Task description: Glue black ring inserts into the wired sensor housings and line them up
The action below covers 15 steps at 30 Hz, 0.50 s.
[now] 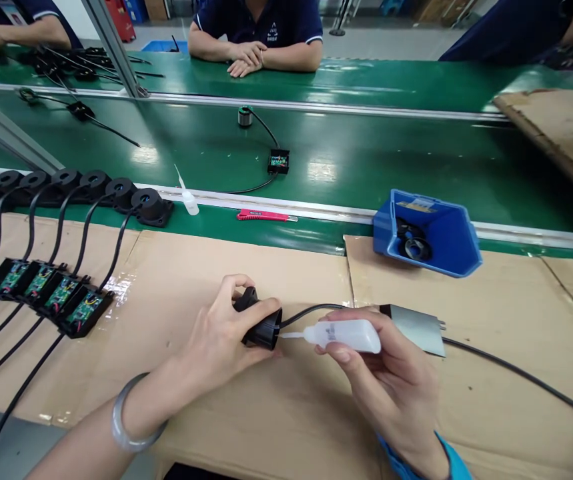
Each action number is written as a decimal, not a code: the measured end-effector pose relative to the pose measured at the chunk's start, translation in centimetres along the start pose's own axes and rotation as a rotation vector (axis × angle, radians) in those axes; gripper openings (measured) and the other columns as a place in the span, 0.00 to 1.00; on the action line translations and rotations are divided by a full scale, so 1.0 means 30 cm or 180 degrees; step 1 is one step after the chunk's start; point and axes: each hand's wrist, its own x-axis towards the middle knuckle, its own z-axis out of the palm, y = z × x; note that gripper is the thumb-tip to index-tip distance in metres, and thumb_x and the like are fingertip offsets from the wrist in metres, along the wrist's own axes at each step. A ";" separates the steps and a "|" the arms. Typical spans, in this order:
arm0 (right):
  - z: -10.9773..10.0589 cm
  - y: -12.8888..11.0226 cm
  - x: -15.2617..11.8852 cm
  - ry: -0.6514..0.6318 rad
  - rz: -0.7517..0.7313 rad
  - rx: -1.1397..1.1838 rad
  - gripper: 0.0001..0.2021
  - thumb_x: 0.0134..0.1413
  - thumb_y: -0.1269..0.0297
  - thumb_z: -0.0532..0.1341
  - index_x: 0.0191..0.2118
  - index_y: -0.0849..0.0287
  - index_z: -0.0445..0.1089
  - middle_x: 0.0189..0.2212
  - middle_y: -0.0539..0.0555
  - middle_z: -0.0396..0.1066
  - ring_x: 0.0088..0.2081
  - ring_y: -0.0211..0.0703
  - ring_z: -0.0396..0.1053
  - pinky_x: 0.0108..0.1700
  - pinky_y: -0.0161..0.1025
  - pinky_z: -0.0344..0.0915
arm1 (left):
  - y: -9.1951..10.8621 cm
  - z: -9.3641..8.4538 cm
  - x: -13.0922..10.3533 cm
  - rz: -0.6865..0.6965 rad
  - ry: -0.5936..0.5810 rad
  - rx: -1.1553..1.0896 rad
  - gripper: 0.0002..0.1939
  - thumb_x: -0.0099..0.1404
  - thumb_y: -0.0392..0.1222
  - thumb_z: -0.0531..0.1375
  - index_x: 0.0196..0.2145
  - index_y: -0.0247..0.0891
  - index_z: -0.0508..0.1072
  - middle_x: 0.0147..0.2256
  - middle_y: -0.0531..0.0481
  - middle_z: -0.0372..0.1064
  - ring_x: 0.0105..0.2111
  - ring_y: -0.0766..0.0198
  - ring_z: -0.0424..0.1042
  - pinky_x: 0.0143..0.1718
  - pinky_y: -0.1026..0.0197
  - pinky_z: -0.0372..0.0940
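My left hand (226, 327) grips a black round plastic housing (267, 328), tilted so its end faces right. Between the fingers and thumb of my right hand (386, 373) lies a white glue bottle (349, 335) with a long thin nozzle. The nozzle tip is at the rim of the housing; whether it touches is too small to tell. A black cable (316, 307) runs from the housing behind the bottle, towards a grey box (416, 329) with a black end. From that box another black cable (521, 373) leads off to the right.
Left stands a row of black housings (150, 203), cabled to open boxes with green circuit boards (83, 310). Ahead lie a second nozzle bottle (190, 202), a red utility knife (266, 215) and a blue bin (453, 233) holding black rings. Co-workers sit across the green conveyor (366, 153).
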 end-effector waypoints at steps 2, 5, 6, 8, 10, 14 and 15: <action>-0.001 -0.008 0.002 -0.0036 -0.0088 -0.0109 0.07 0.63 0.60 0.62 0.45 0.52 0.70 0.36 0.53 0.74 0.32 0.41 0.74 0.33 0.39 0.73 | -0.001 0.003 -0.002 0.0039 0.0009 0.0025 0.28 0.52 0.40 0.74 0.50 0.45 0.72 0.49 0.44 0.56 0.41 0.57 0.72 0.36 0.56 0.77; -0.002 -0.021 0.009 0.0000 -0.0274 -0.0304 0.06 0.62 0.59 0.63 0.44 0.52 0.70 0.34 0.50 0.73 0.32 0.39 0.71 0.34 0.36 0.72 | -0.004 0.007 -0.003 0.0083 0.0044 0.0066 0.29 0.52 0.40 0.74 0.50 0.45 0.72 0.50 0.44 0.56 0.41 0.56 0.72 0.36 0.54 0.77; -0.002 -0.024 0.011 0.0001 -0.0335 -0.0362 0.06 0.62 0.59 0.63 0.44 0.52 0.69 0.34 0.50 0.73 0.32 0.38 0.71 0.33 0.35 0.71 | -0.004 0.008 -0.003 0.0098 0.0056 0.0070 0.29 0.52 0.40 0.74 0.51 0.44 0.72 0.50 0.43 0.56 0.41 0.56 0.72 0.36 0.53 0.77; -0.003 -0.029 0.014 -0.0027 -0.0436 -0.0446 0.06 0.63 0.60 0.62 0.44 0.52 0.68 0.34 0.49 0.74 0.32 0.37 0.71 0.33 0.34 0.70 | -0.004 0.010 -0.001 0.0119 0.0057 0.0066 0.29 0.53 0.40 0.73 0.51 0.44 0.71 0.50 0.43 0.56 0.42 0.55 0.72 0.37 0.52 0.77; -0.003 -0.032 0.016 -0.0053 -0.0491 -0.0486 0.06 0.64 0.60 0.61 0.44 0.53 0.68 0.34 0.49 0.74 0.32 0.37 0.71 0.34 0.34 0.70 | -0.003 0.011 0.000 0.0128 0.0042 0.0062 0.27 0.54 0.40 0.73 0.51 0.44 0.71 0.50 0.43 0.56 0.42 0.55 0.72 0.38 0.51 0.77; -0.001 -0.032 0.020 -0.0100 -0.0549 -0.0533 0.07 0.64 0.59 0.61 0.44 0.53 0.67 0.33 0.51 0.73 0.31 0.38 0.71 0.31 0.35 0.69 | -0.002 0.013 0.001 0.0166 0.0062 0.0059 0.25 0.56 0.42 0.72 0.50 0.44 0.71 0.50 0.43 0.55 0.42 0.56 0.72 0.39 0.50 0.77; -0.001 -0.031 0.020 -0.0117 -0.0566 -0.0556 0.07 0.64 0.59 0.61 0.44 0.54 0.67 0.33 0.51 0.73 0.31 0.38 0.71 0.30 0.35 0.69 | -0.002 0.013 0.001 0.0182 0.0070 0.0054 0.24 0.57 0.43 0.71 0.50 0.43 0.71 0.50 0.43 0.55 0.43 0.56 0.72 0.40 0.50 0.77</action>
